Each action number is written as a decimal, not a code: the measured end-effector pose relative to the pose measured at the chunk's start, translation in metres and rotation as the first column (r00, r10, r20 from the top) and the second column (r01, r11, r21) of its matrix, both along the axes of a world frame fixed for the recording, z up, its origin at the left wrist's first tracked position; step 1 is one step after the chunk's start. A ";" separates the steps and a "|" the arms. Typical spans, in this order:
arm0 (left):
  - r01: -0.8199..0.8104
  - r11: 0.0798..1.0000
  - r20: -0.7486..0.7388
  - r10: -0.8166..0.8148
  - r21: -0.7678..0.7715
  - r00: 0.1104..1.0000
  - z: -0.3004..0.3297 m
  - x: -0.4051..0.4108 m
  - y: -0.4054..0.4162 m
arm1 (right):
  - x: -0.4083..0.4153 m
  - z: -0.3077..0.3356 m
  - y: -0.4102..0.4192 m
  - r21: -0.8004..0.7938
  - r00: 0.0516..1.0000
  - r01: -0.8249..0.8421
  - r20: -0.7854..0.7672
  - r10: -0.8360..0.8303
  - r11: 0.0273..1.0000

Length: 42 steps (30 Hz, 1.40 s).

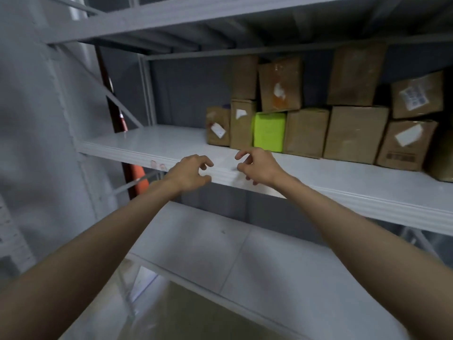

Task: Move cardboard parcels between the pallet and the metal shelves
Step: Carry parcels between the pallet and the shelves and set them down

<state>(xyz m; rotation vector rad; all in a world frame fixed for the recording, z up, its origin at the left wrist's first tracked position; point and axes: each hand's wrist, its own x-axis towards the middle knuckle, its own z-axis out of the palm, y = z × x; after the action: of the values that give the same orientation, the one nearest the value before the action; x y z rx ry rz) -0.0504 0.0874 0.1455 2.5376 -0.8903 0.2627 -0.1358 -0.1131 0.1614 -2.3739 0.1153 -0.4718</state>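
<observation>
Head view looks up along the metal shelves [171,143], where both bare arms reach toward the front lip of the middle shelf; the left hand [190,171] and the right hand [258,165] hover side by side just in front of that lip, each with fingers loosely curled and nothing between them, so neither has hold of anything. The cardboard parcels [306,133] stand in a two-tier row on the right part of the same shelf, set back from the edge, with a bright green box [269,132] wedged among the lower ones. Nearest the hands is a narrow tall parcel [241,123] just left of the green box, upright on its end, its long axis vertical, its labelled face turned out toward the person. By my reading the step in hand is the reach for a parcel, or else the empty-handed moment beside the row; no pallet is in view. A next pick would call for the hands to spread and go deeper and rightward, clamping one box by its sides without upsetting the tilted upper parcel [280,84] leaning above it
</observation>
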 end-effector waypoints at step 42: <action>0.401 0.866 0.126 -0.381 -0.298 0.916 0.058 0.364 -0.102 | 0.286 0.035 0.007 -0.108 0.864 0.503 0.104 -0.493 0.857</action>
<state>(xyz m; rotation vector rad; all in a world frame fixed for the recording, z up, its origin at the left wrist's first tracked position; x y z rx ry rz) 0.3135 -0.0142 0.2034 2.0083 -1.2530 0.3287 0.1503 -0.1059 0.1966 -2.4409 0.7017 -0.8313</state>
